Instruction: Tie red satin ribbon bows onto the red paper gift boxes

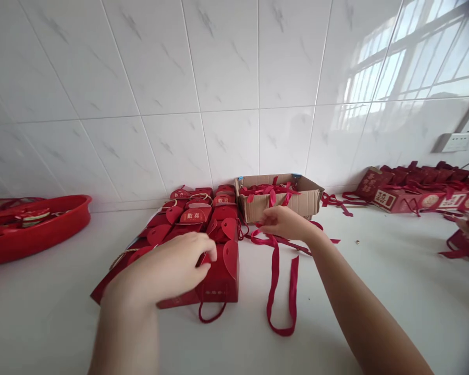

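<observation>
A flat, glossy crimson ribbon (275, 263) lies on the white counter (42, 312), right of the packed rows of red gift boxes (224, 265); it forms a long, narrow U, its long axis running from the wall toward the person, the bend nearest the person, with a curl by the right hand (262, 227). The right hand's fingers are bent close together over that curl; whether its grip has hold of the ribbon I cannot tell. The left hand (185, 260) is over the nearest boxes, its grip partly open, thumb and forefinger apart, with nothing visible between them. The boxes have rounded flaps, and the nearest shows a cord handle (213, 317) looping toward the person. Behind the ribbon, a cardboard carton (283, 204) of ribbons stands by a wall of pale, grey-veined tiles (234, 62) that reflect a barred window at right.
</observation>
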Available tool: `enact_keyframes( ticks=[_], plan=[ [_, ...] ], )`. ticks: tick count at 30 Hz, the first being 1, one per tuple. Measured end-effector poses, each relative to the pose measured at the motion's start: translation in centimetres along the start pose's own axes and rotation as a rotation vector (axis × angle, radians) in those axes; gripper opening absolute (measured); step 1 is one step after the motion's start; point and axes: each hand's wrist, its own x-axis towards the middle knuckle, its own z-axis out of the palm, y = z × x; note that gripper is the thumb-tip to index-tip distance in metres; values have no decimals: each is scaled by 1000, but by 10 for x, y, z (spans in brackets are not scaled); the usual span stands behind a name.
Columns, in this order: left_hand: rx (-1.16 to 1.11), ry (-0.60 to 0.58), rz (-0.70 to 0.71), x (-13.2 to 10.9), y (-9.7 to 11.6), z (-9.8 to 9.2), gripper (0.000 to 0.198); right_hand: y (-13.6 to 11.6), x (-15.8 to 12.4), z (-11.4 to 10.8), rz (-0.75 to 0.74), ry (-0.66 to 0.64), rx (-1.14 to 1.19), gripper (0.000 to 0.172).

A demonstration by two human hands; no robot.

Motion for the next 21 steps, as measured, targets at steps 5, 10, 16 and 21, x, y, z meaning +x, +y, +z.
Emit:
enact_keyframes(
  ticks=[5, 10, 16, 21],
  plan=[
    [119, -237, -60, 37, 6, 13, 20, -37, -13, 20, -129, -14, 29, 12],
    [204, -317, -37, 44, 8, 19, 18, -47, -8, 39, -106, -8, -186, 8],
    [210, -372, -18, 42, 12, 18, 16, -45, -6, 49, -110, -58, -196, 8],
    [233, -379, 65, 42, 17, 18, 16, -52, -8, 56, -126, -45, -184, 11]
  ],
)
